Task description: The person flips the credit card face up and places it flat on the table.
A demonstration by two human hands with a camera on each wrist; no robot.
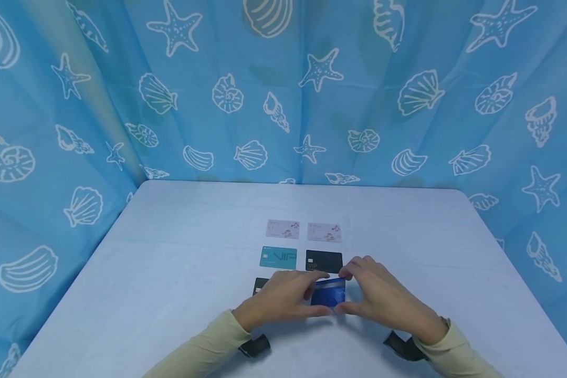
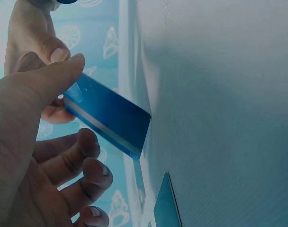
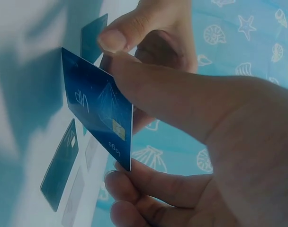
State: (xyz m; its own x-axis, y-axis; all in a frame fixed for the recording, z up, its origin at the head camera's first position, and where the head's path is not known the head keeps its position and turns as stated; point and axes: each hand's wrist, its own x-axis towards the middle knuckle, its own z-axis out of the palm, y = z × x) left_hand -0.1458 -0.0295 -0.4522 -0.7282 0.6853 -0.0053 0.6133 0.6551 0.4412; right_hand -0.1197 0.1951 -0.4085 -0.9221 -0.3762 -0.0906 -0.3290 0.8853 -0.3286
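My right hand (image 1: 382, 294) pinches a blue card (image 1: 328, 292) across its width, thumb at one long edge and fingertips at the other. The card tilts, with one corner down close to the white tabletop. Its dark blue face with "VIP", a logo and a gold chip shows in the right wrist view; a silvery stripe crosses the other face in the left wrist view. Around the card's left end is my left hand (image 1: 285, 296). Its thumb (image 2: 63, 75) overlaps the card's edge, while its loosely bent fingers (image 2: 89, 142) stand apart from the card.
Beyond my hands lie a teal card (image 1: 278, 257), a black VIP card (image 1: 323, 261) and two pale cards (image 1: 282, 229) (image 1: 324, 232). Another dark card (image 1: 260, 284) is partly hidden behind my left hand. A blue shell-patterned curtain (image 1: 274, 126) hangs behind the white table (image 1: 170, 252).
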